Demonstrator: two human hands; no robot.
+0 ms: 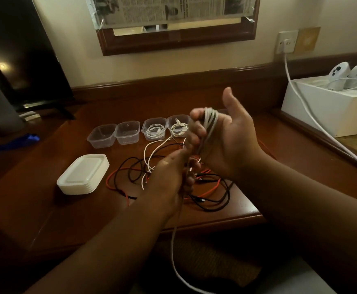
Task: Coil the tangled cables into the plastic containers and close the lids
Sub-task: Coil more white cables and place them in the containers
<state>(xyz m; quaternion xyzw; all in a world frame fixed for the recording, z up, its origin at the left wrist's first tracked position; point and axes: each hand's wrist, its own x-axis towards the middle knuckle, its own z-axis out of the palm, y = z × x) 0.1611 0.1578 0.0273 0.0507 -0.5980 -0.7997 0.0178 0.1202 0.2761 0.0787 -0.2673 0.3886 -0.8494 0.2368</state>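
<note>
My right hand [232,141] is raised palm-up above the desk, its curled fingers wound with loops of a white cable [210,122]. My left hand [169,177] pinches the same cable just below; its free end hangs off the desk edge toward my lap [174,251]. A tangle of black, red and white cables [135,168] lies on the desk under both hands. Several clear plastic containers stand in a row behind: two empty ones [115,134] on the left, two holding coiled white cables [154,129]. A stack of white lids [83,174] sits front left.
A white box with two white controllers [330,98] stands at the right, and a white cord [300,102] runs from the wall socket across it. A dark TV screen [20,49] stands at the back left. The desk's front edge [194,221] runs below the tangle.
</note>
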